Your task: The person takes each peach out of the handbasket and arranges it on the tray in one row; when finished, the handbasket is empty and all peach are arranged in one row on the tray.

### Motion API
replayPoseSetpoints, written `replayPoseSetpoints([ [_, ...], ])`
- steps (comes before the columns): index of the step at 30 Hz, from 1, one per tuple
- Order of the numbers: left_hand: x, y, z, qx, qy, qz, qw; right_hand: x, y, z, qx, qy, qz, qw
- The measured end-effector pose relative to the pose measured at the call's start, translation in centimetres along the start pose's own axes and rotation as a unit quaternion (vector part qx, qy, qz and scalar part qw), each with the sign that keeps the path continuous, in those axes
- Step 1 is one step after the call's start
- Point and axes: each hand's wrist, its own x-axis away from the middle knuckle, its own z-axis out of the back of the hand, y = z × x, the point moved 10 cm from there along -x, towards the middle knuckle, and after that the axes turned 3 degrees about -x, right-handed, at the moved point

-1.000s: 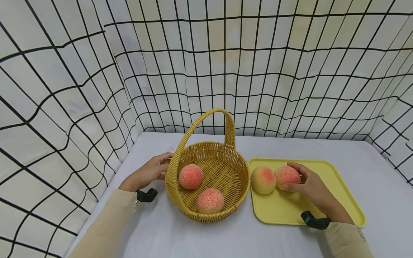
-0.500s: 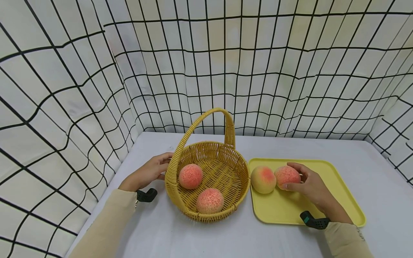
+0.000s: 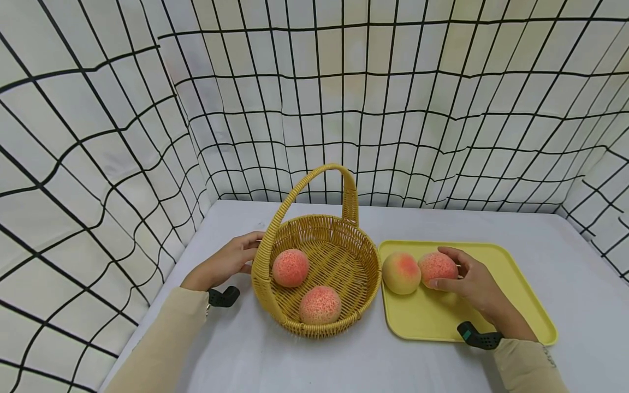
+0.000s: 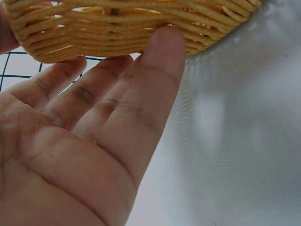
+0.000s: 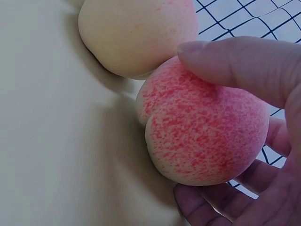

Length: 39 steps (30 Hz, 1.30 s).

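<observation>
My right hand [image 3: 476, 286] grips a speckled pink peach [image 5: 207, 127], thumb on one side and fingers curled round the other. That peach sits on the yellow tray [image 3: 442, 322] against a yellow-and-red peach [image 3: 401, 274]. At the left, my left hand [image 3: 228, 260] touches the outer side of the wicker basket [image 3: 339, 267]; the left wrist view has its fairly straight fingers [image 4: 162, 56] against the weave. Inside the basket lie two pink peaches, one by the left wall [image 3: 290, 268] and another near the front [image 3: 320, 305].
The basket's tall arched handle [image 3: 350, 191] rises over its opening. A white cloth [image 3: 344, 365] covers the table. White sheeting under black netting [image 3: 393, 125] stands behind and at both sides. Basket and tray are nearly touching.
</observation>
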Motion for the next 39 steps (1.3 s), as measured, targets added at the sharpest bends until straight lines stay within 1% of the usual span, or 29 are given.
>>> replayPoseSetpoints([
  [5,0.1,0.0,0.0,0.000,0.000,-0.002,1.0000,0.0,0.1,-0.1,-0.002,-0.005,-0.002,1.0000],
  [12,0.2,-0.2,0.1,-0.004,0.001,0.002,1.0000,0.1,-0.3,-0.1,-0.013,-0.011,0.008,0.9998],
  [20,0.3,-0.4,0.1,-0.008,0.001,0.005,1.0000,0.2,-0.5,-0.2,0.001,-0.014,0.009,0.9999],
  [27,0.1,-0.3,0.1,-0.007,-0.004,0.001,1.0000,0.4,-0.8,0.4,0.017,-0.007,0.013,0.9997],
  [31,0.0,-0.2,0.0,-0.009,-0.005,0.000,1.0000,0.4,-1.6,0.9,0.023,0.004,0.017,0.9996],
  [35,0.0,-0.3,0.0,-0.007,-0.004,-0.001,1.0000,0.2,-3.2,1.6,0.025,0.024,0.025,0.9991],
  [37,0.0,-0.2,0.0,-0.006,-0.004,-0.002,1.0000,0.1,-4.2,1.6,0.016,0.031,0.037,0.9987],
  [39,0.0,-0.2,-0.1,-0.003,-0.003,-0.003,1.0000,0.0,-5.5,1.4,-0.006,0.032,0.052,0.9981],
])
